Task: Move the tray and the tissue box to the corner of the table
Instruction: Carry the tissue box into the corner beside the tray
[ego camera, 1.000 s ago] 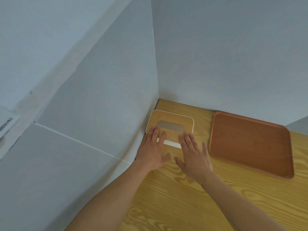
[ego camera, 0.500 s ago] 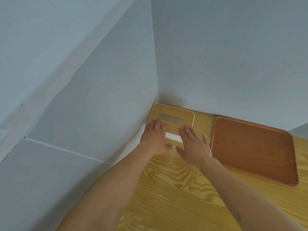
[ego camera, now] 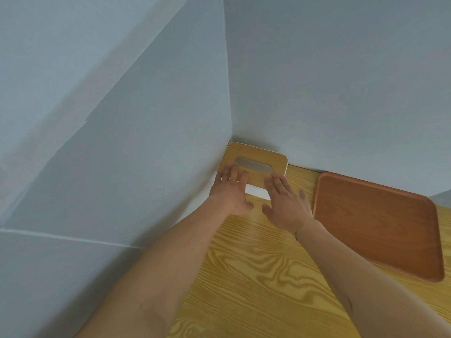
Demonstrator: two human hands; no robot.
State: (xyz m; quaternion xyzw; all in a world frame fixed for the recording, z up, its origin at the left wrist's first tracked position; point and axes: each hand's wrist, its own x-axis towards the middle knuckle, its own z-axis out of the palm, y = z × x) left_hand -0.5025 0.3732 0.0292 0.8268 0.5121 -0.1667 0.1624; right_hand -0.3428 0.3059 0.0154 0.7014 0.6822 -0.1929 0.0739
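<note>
The tissue box (ego camera: 258,156), white with a light wooden lid and a grey oval slot, sits in the far left corner of the table against both walls. My left hand (ego camera: 230,191) lies flat against its near left side, fingers stretched onto the lid. My right hand (ego camera: 285,202) presses flat against its near right side, fingertips on the lid's edge. Neither hand wraps around the box. The reddish-brown wooden tray (ego camera: 380,223) lies empty to the right of the box, along the back wall, a gap apart from my right hand.
The table (ego camera: 256,276) has a yellow pine-grain top. Pale grey walls close it in on the left and at the back, meeting right behind the box.
Both hands have slid the tissue box away from me, from a spot short of the back wall into the corner. The tray has kept its place on the table.
</note>
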